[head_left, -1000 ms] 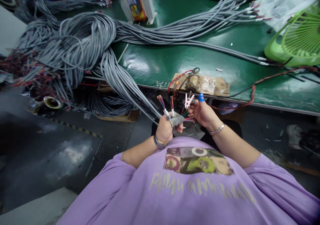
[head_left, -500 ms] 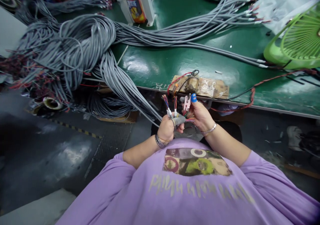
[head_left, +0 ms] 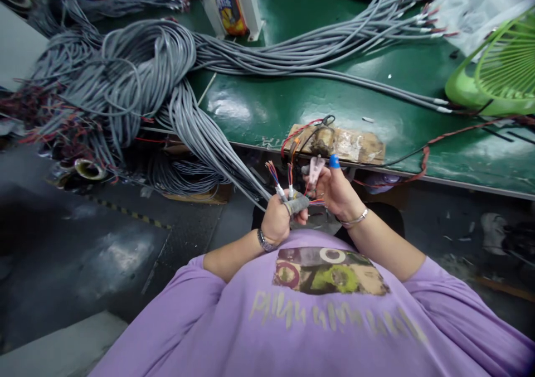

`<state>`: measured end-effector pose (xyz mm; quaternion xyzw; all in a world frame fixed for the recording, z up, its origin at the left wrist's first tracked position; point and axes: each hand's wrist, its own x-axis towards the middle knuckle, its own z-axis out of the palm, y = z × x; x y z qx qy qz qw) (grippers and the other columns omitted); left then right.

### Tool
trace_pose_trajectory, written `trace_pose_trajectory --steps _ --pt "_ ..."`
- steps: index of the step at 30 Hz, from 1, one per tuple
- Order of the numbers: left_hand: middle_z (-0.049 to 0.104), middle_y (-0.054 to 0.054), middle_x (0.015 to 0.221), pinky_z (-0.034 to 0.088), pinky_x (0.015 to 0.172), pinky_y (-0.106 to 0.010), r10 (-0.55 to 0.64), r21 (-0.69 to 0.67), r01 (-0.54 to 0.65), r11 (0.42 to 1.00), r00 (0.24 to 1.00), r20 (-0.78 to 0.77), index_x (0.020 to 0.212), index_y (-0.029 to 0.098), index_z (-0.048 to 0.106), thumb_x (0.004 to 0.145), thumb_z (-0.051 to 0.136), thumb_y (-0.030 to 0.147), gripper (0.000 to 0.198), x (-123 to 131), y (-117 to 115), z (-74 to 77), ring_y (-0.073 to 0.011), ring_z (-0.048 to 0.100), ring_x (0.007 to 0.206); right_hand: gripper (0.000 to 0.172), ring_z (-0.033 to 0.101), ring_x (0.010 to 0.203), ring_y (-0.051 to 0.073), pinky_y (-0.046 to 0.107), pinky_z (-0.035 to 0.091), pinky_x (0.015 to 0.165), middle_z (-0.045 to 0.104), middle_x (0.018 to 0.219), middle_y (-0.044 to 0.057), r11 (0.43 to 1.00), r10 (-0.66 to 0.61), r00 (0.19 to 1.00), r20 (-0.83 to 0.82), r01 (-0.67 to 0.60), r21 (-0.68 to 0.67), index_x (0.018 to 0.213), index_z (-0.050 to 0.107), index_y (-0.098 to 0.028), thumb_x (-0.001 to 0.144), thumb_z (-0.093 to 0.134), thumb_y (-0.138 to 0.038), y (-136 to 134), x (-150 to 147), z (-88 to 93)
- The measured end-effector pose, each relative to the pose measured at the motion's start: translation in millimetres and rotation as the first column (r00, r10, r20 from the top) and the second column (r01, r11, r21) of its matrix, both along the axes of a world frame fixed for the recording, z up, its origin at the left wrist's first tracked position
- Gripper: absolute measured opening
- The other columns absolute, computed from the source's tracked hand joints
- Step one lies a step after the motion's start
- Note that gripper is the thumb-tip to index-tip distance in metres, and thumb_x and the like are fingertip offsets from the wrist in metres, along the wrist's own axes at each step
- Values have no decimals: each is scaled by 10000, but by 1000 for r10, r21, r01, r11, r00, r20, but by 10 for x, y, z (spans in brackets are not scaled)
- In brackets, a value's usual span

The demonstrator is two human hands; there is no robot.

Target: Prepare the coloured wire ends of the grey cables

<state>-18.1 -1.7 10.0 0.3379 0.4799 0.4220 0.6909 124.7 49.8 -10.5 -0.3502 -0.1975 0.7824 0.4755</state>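
My left hand point(head_left: 276, 218) is closed around the ends of grey cables point(head_left: 234, 165), whose stripped coloured wire tips point(head_left: 279, 177) stick up between the fingers. A grey wrap covers its forefinger. My right hand point(head_left: 337, 190), with a blue cap on one fingertip, pinches a small pink clip point(head_left: 314, 170) just to the right of those wire tips. Thin red and green strands point(head_left: 316, 201) run between both hands. The two hands almost touch, held below the front edge of the green table point(head_left: 271, 109).
A big pile of grey cables point(head_left: 117, 81) lies at the left and stretches across the table. A taped block with red and black leads point(head_left: 336, 141) sits at the table's edge. A green fan point(head_left: 497, 70) stands at the right, a red cord point(head_left: 426, 151) trailing beside it.
My right hand shifted left toward the wire ends and then slightly back. The pink clip's jaws, apart earlier, now look closed. My left hand has stayed in place.
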Motion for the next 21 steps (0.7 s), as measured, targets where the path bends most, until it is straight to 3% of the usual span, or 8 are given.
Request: trace_pose_trajectory --steps 4,10,21 --pt "583 27 501 402 397 -191 40 4 -40 999 999 -12 646 161 553 675 729 396 296 27 28 -21 -76 503 389 404 497 523 93 225 429 511 610 625 -20 999 -51 999 -7 51 14 791 657 -189 718 733 -579 6 -27 4" --pt "586 26 506 402 394 -192 70 -5 -70 998 998 -2 666 164 563 680 719 396 280 76 79 -32 -78 502 392 444 519 513 100 244 428 509 628 626 -17 995 -101 994 -33 102 11 767 634 -198 718 711 -632 6 -46 -45" --pt "586 25 493 409 387 -188 97 -10 -97 995 995 31 676 163 571 674 720 367 252 84 95 -51 -82 499 383 311 584 542 108 246 464 523 719 686 -1 993 -115 990 -82 113 -29 775 688 -185 771 744 -490 61 -18 -45"
